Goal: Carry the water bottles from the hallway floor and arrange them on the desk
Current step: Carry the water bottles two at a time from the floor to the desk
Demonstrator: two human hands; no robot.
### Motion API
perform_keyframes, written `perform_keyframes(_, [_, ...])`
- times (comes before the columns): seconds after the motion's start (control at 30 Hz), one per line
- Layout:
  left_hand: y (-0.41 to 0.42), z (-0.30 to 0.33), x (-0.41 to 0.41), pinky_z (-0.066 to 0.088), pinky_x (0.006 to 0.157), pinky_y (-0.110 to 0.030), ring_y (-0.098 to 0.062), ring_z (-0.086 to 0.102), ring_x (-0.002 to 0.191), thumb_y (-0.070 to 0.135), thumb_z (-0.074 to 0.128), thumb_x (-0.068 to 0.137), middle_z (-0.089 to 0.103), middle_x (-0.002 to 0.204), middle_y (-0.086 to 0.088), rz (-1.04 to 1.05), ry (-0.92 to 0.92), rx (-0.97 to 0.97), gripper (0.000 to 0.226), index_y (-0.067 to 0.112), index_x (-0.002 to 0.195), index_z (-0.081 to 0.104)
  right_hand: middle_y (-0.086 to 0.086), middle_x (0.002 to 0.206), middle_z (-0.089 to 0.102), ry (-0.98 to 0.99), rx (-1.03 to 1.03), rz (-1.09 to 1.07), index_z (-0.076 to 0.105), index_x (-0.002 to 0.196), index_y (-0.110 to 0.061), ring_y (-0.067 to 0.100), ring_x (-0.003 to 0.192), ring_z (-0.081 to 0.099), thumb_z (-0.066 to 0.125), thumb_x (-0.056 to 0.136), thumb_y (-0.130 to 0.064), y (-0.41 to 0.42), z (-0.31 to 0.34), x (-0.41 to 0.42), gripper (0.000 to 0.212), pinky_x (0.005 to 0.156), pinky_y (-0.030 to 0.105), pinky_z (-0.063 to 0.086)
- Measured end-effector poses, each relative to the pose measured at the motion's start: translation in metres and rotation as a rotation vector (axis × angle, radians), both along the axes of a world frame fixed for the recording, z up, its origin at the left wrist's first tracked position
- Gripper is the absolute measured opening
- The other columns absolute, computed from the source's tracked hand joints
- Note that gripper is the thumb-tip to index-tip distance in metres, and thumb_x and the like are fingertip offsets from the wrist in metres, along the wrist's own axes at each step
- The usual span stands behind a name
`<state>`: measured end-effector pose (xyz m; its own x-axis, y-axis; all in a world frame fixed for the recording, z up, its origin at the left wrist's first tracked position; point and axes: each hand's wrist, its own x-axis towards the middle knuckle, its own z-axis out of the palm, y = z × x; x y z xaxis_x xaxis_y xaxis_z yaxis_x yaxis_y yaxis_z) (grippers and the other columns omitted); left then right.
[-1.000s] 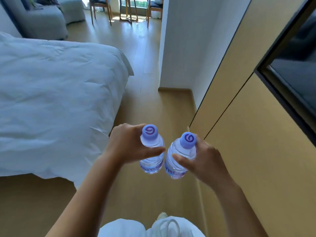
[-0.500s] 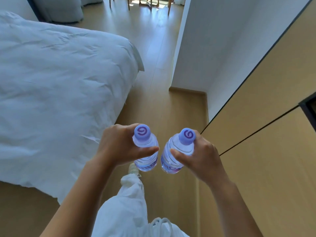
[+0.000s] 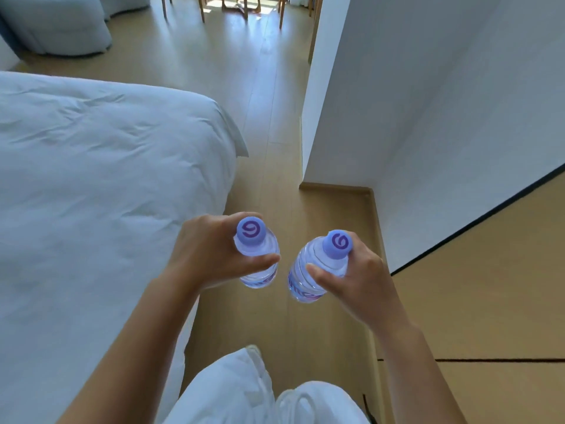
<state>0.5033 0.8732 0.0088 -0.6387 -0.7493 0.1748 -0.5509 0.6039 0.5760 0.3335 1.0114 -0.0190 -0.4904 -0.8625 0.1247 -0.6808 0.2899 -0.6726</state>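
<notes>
Two clear water bottles with purple caps hang upright in front of me over the wooden floor. My left hand [image 3: 211,252] grips the left bottle [image 3: 258,255] round its neck and shoulder. My right hand [image 3: 354,276] grips the right bottle [image 3: 308,276] the same way, tilted a little to the left. The two bottles are a small gap apart and do not touch. Their lower halves show purple labels. No desk is in view.
A bed with a white duvet [image 3: 101,194] fills the left. A white wall corner [image 3: 308,123] and wood-panelled cabinets [image 3: 489,286] stand on the right. The wooden floor [image 3: 263,123] runs ahead between them toward chair legs [image 3: 201,7] and a grey sofa [image 3: 58,29].
I have walked forward along the passage beside the bed. The wall corner is nearer, the dark opening on the right has left the view, and the bottles are slightly further apart.
</notes>
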Motion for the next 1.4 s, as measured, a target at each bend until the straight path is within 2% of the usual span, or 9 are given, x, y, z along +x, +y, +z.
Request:
perform_keyframes(0.17, [-0.066,-0.006,-0.02,0.05,0.064,-0.028,-0.022,0.067,0.067,0.068,0.052,0.048,0.071,0.071,0.006,-0.005,-0.025,0.018,0.06,0.026,0.085,0.073,-0.019,0.082,0.054,0.002,0.003,-0.009,0.056,0.103,-0.021,0.012,0.075,0.056,0.075,0.072,-0.034,-0.068,0.002,-0.027,0.038,0.071,0.028,0.048])
perform_keyframes(0.37, [-0.137,-0.021,-0.057,0.05,0.063,-0.028,-0.021,0.065,0.066,0.069,0.051,0.049,0.071,0.071,0.008,-0.015,-0.041,0.059,0.06,0.027,0.086,0.072,-0.012,0.086,0.058,0.013,0.015,0.016,0.059,0.106,-0.016,0.012,0.074,0.055,0.077,0.072,-0.033,-0.15,-0.009,-0.066,0.042,0.068,0.022,0.042])
perform_keyframes(0.57, [-0.229,-0.032,-0.121,0.043,0.058,-0.022,-0.018,0.064,0.059,0.07,0.05,0.052,0.07,0.066,0.01,-0.014,-0.085,0.009,0.057,0.028,0.084,0.072,-0.012,0.086,0.06,-0.015,0.029,0.107,0.058,0.106,-0.018,0.014,0.077,0.059,0.075,0.072,-0.036,-0.252,-0.017,-0.13,0.041,0.072,0.031,0.05])
perform_keyframes(0.73, [-0.354,-0.02,-0.224,0.05,0.06,-0.025,-0.018,0.065,0.063,0.07,0.05,0.053,0.071,0.071,0.009,0.023,-0.093,-0.005,0.06,0.027,0.088,0.072,-0.02,0.083,0.057,-0.022,0.013,0.154,0.057,0.106,-0.021,0.009,0.074,0.058,0.075,0.072,-0.038,-0.389,0.001,-0.234,0.042,0.069,0.017,0.046])
perform_keyframes(0.87, [-0.377,-0.014,-0.24,0.053,0.056,-0.027,-0.018,0.066,0.059,0.068,0.053,0.058,0.072,0.071,0.005,-0.031,-0.039,-0.046,0.061,0.02,0.09,0.073,-0.023,0.081,0.053,0.029,0.015,0.193,0.058,0.106,-0.022,0.005,0.071,0.054,0.07,0.069,-0.046,-0.416,0.004,-0.252,0.045,0.064,0.004,0.039])
perform_keyframes(0.93, [-0.387,-0.015,-0.246,0.055,0.056,-0.03,-0.019,0.065,0.059,0.068,0.053,0.058,0.072,0.071,0.003,-0.021,-0.016,-0.071,0.062,0.018,0.089,0.073,-0.021,0.081,0.054,0.028,0.018,0.179,0.059,0.106,-0.021,0.008,0.072,0.055,0.074,0.071,-0.041,-0.427,0.003,-0.261,0.044,0.065,0.006,0.036])
perform_keyframes(1.1, [-0.467,-0.017,-0.289,0.052,0.058,-0.03,-0.02,0.065,0.061,0.07,0.055,0.056,0.072,0.072,0.003,0.019,-0.052,-0.033,0.062,0.02,0.089,0.073,-0.015,0.084,0.059,0.021,0.016,0.162,0.058,0.106,-0.021,0.013,0.075,0.059,0.063,0.066,-0.05,-0.51,0.005,-0.306,0.05,0.07,0.023,0.044])
perform_keyframes(1.27, [-0.555,-0.027,-0.32,0.053,0.06,-0.031,-0.021,0.064,0.062,0.072,0.048,0.055,0.071,0.071,0.005,0.017,-0.064,0.018,0.064,0.023,0.087,0.072,-0.015,0.086,0.058,0.04,0.06,0.165,0.058,0.108,-0.02,0.012,0.076,0.056,0.074,0.071,-0.042,-0.596,0.001,-0.337,0.046,0.068,0.018,0.037])
perform_keyframes(1.4, [-0.637,-0.028,-0.344,0.048,0.057,-0.026,-0.018,0.061,0.058,0.069,0.058,0.055,0.069,0.068,0.007,-0.014,-0.037,-0.02,0.057,0.022,0.085,0.072,-0.013,0.086,0.059,0.044,0.057,0.159,0.058,0.107,-0.02,0.015,0.077,0.058,0.074,0.071,-0.039,-0.672,0.001,-0.357,0.044,0.07,0.023,0.042])
